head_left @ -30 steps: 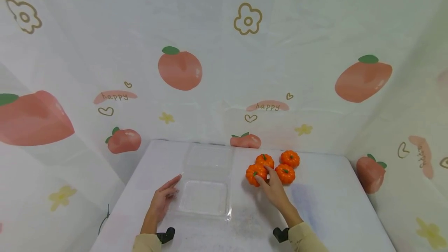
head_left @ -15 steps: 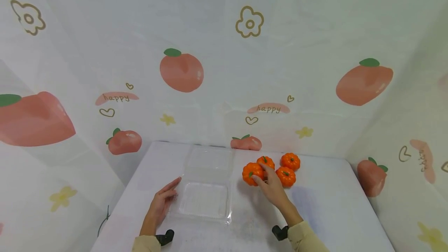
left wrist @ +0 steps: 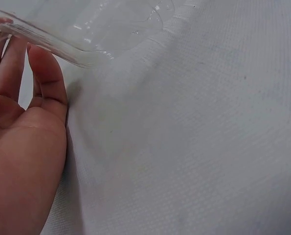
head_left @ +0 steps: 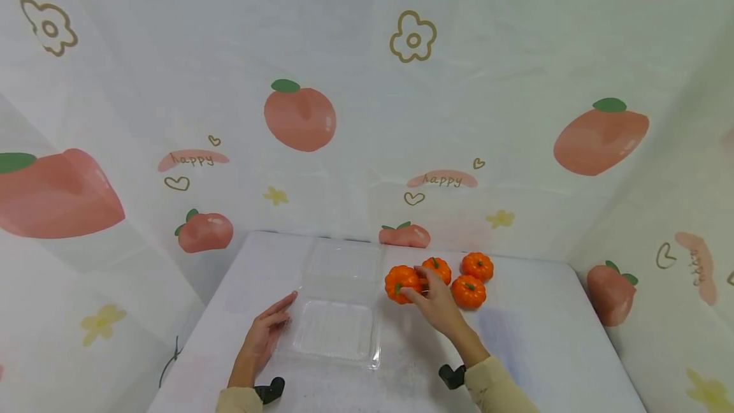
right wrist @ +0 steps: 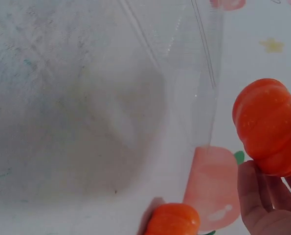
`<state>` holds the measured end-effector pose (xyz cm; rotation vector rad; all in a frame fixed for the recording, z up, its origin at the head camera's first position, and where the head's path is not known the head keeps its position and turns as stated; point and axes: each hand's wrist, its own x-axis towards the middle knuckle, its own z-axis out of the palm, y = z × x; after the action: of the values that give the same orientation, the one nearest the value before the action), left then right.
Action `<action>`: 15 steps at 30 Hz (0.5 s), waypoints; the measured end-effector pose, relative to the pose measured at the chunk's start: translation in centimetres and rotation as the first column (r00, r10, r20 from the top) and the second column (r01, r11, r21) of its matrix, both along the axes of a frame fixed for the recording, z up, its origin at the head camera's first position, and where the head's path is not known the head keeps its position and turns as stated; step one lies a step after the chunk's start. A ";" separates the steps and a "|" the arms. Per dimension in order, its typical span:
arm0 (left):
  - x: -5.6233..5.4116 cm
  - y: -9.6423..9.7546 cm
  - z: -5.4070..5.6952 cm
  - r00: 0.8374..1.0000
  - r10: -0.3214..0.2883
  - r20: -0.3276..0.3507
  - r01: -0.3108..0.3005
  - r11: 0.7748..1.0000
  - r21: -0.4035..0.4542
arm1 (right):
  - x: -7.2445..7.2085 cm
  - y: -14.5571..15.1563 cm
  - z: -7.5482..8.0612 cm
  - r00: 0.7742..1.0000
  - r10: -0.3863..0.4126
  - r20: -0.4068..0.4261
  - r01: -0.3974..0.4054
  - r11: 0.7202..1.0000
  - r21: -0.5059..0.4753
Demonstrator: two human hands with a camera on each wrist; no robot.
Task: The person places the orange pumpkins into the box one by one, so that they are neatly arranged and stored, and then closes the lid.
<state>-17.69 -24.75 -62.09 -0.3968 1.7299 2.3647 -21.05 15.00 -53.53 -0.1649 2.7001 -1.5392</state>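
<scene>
My right hand (head_left: 441,306) holds a small orange pumpkin (head_left: 400,283) with a green stem, between thumb and fingers. In the right wrist view that pumpkin (right wrist: 270,127) is above the table, with the fingertips against its lower side. A clear plastic clamshell box (head_left: 375,336) lies unfolded on the table, lid side away from me. My left hand (head_left: 262,335) is at the box's left edge, fingers extended and lightly bent. In the left wrist view its fingers (left wrist: 47,73) touch the clear rim (left wrist: 52,45); the thumb is hidden there.
Several more pumpkins stand at the back right of the white table (head_left: 545,336): one just behind my right hand (head_left: 438,268), another beside it (head_left: 468,292), and one farther back (head_left: 477,266). A printed cloth wall (head_left: 344,196) closes off the back and sides.
My right hand has lifted the pumpkin off the group and carried it left toward the box. The left hand stays at the box edge. The other pumpkins have not moved.
</scene>
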 end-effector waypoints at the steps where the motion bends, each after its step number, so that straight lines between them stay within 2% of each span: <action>1: 0.0 0.0 0.0 1.000 0.003 -0.003 -0.003 1.000 -0.001 | 0.0 -0.1 0.1 1.000 -0.001 0.008 0.001 1.000 0.001; 7: 0.2 0.0 -0.1 0.999 0.000 -0.035 -0.001 1.000 -0.019 | 0.0 -1.0 0.0 1.000 0.026 0.006 -0.026 1.000 0.005; 15: 0.2 0.0 -0.1 1.000 0.008 -0.027 -0.008 1.000 -0.011 | -0.1 -2.3 -0.2 0.996 0.084 0.001 -0.084 0.996 -0.020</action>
<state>-17.46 -24.79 -62.19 -0.3757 1.7571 2.3782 -21.18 12.68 -53.68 -0.2735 2.6403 -1.5423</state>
